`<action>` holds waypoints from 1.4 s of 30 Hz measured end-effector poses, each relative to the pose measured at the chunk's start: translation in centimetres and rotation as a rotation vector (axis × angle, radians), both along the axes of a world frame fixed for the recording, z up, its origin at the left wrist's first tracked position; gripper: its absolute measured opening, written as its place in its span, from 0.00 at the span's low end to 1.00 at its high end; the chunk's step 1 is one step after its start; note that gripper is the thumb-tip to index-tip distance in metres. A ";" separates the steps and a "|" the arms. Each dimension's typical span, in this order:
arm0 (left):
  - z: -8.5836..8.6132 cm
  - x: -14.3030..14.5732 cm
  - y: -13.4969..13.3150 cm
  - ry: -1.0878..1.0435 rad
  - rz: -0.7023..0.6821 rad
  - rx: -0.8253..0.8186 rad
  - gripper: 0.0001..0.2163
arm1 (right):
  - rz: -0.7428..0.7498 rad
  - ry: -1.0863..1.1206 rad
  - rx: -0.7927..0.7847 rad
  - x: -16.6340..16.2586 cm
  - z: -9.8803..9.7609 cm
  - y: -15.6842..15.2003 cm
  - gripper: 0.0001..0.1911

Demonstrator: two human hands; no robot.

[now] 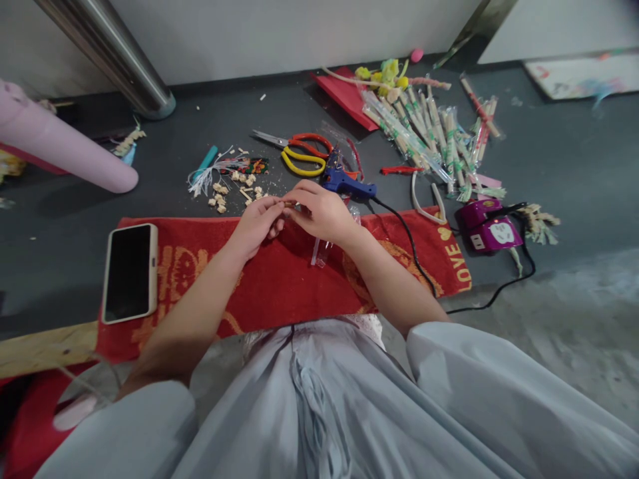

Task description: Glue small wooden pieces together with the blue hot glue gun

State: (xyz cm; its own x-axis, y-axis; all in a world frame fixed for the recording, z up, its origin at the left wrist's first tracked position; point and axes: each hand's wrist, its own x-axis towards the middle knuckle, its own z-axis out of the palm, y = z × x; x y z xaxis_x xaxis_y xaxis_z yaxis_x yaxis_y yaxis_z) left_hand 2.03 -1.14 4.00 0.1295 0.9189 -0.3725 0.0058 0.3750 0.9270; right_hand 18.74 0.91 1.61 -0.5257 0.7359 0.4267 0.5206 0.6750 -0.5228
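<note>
Pale grey wall (279, 33) at the back; against it, a dark grey table (210, 113) carries everything. Across its near edge lies a long red towel (279, 293) with orange-yellow patterning, probably spread to cushion the work and catch scraps; both hands work over it.

Far right: heap of pale sticks with green markings (444, 133), many in clear wrap, pushed back, likely as stock that needs no immediate reach. Left end of towel: dark-screened phone in a whitish case (128, 274), flat, well apart from the hands, presumably to keep it out of the way.

Scissors with red and yellow handles (299, 154) lie beyond the hands, blades pointing left, handles toward the right-hand side, a handy angle for pickup. Purple power socket (482, 229) sits right of the towel. Blue glue gun (349, 184) rests on its side just past the right hand, near enough for quick use; its black cord (409, 233) trails rightward, clear of the fingers.

Left hand (260, 223): fingers curled, thumb and forefinger pinching. Right hand (324, 211): arched, fingertips closed on the same item. Cream-coloured chunks (243, 178) lie scattered just beyond.

Smallest: a tiny brownish piece (288, 205) between both sets of fingertips above the towel, seemingly steadied from two sides. Mostly covered; cannot tell what it is.
</note>
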 end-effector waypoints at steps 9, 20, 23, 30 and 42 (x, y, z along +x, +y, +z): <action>0.2 0.0 0.0 0.020 -0.014 0.009 0.08 | 0.001 -0.040 -0.006 0.1 0.4 -0.1 0.13; -0.1 0.0 0.1 0.008 -0.014 0.019 0.09 | -0.002 -0.069 -0.040 0.1 0.6 -0.1 0.13; -0.1 0.0 0.0 0.000 -0.001 0.014 0.08 | -0.001 -0.037 -0.031 0.1 0.4 -0.1 0.13; 0.1 -0.1 -0.2 -0.053 -0.014 0.039 0.07 | -0.024 0.077 -0.012 0.0 0.2 0.1 0.10; -0.4 -0.6 0.0 -0.180 -0.026 0.046 0.11 | -0.039 0.103 -0.004 -0.1 -0.1 0.2 0.09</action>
State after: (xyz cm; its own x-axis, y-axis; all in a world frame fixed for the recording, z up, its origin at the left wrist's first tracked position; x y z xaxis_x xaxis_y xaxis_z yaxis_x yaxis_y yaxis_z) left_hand 1.46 -1.11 3.61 0.2139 0.9301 -0.2985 -0.1529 0.3337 0.9302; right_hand 18.63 1.11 1.48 -0.4503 0.7567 0.4740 0.4899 0.6532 -0.5773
